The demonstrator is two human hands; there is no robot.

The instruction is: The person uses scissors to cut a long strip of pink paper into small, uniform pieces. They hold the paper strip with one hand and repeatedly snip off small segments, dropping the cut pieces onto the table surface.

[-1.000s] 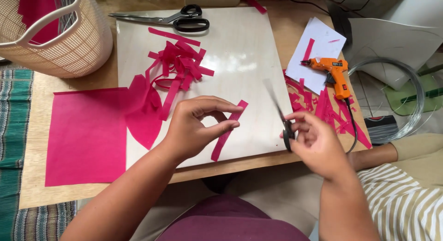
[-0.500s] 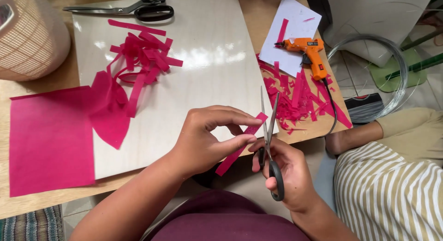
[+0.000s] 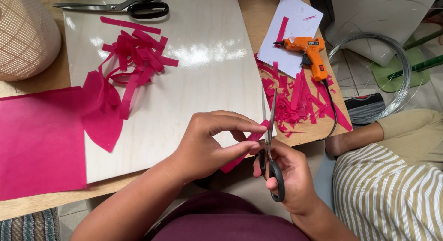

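My left hand [image 3: 210, 144] pinches a narrow pink paper strip [image 3: 240, 151] between thumb and fingers, just past the near edge of the white board [image 3: 203, 75]. My right hand [image 3: 290, 176] grips small black-handled scissors [image 3: 270, 148], blades slightly apart and pointing away from me, with the top end of the strip between them. Part of the strip is hidden behind my left fingers.
A heap of cut pink strips [image 3: 134, 56] and a large pink sheet [image 3: 39, 139] lie at left. Large black scissors [image 3: 134, 5] rest at the board's far edge. An orange glue gun [image 3: 309, 54], pink scraps [image 3: 300, 100], a wire coil [image 3: 383, 75], a basket [image 3: 25, 35] and a person's striped garment [image 3: 387, 195] surround.
My hands came together: the scissors swung in from the right onto the strip's end. The view shifted toward the near table edge.
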